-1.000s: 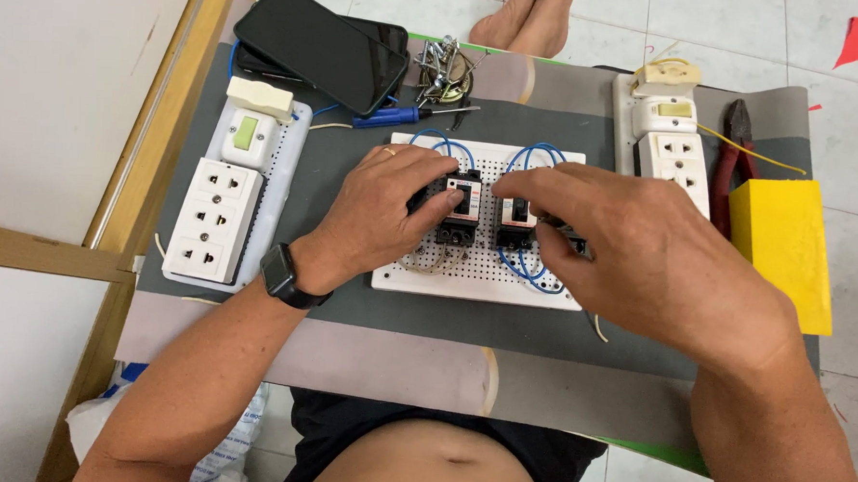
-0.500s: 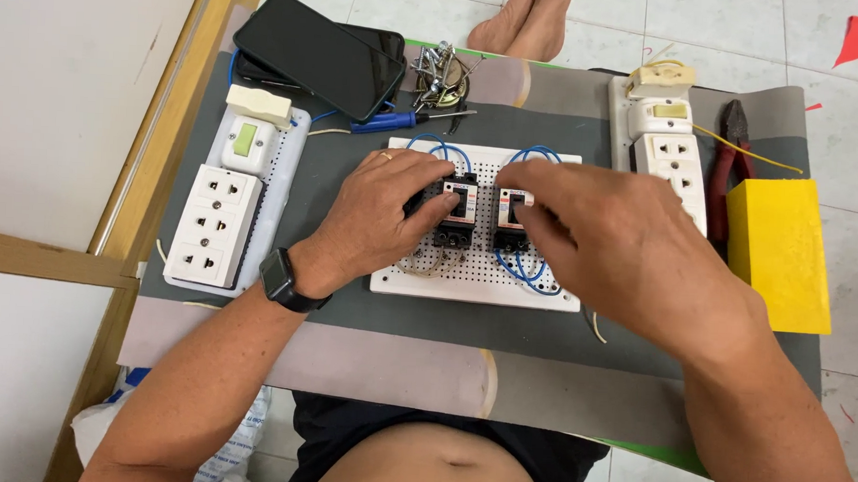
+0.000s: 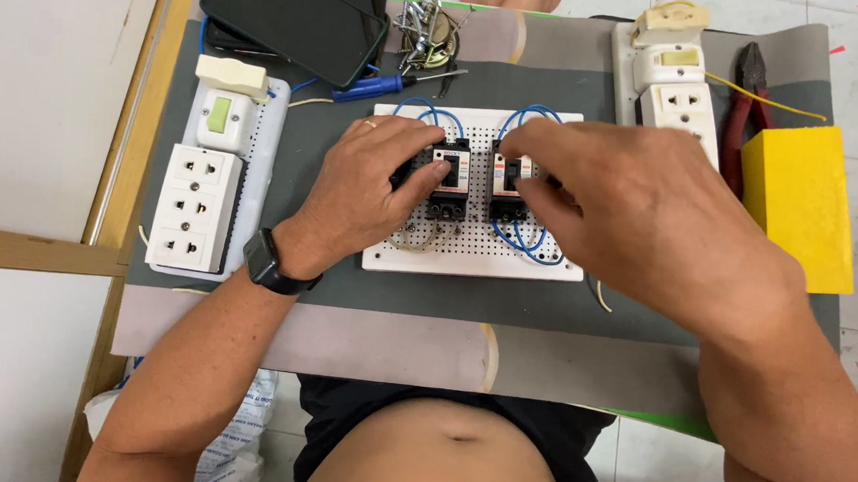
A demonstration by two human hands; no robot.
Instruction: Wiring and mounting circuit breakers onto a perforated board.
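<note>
Head view: white pegboard [image 3: 467,257] lies mid-mat, two small black breakers mounted on it side by side. Left hand [image 3: 368,195] rests on the board's left part, fingers closed around the left breaker [image 3: 448,179], thumb on its face. Right hand [image 3: 633,207] covers the board's right part, fingertips pinched on the right breaker [image 3: 509,177] (blue wire loops [image 3: 521,237] just below). Phone [image 3: 294,13] beyond the board, yellow box [image 3: 797,204] to its right

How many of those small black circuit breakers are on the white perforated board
2. One breaker sits under the left hand; the other breaker sits beside it, under the right hand. The hands could hide more on the white perforated board.
</note>
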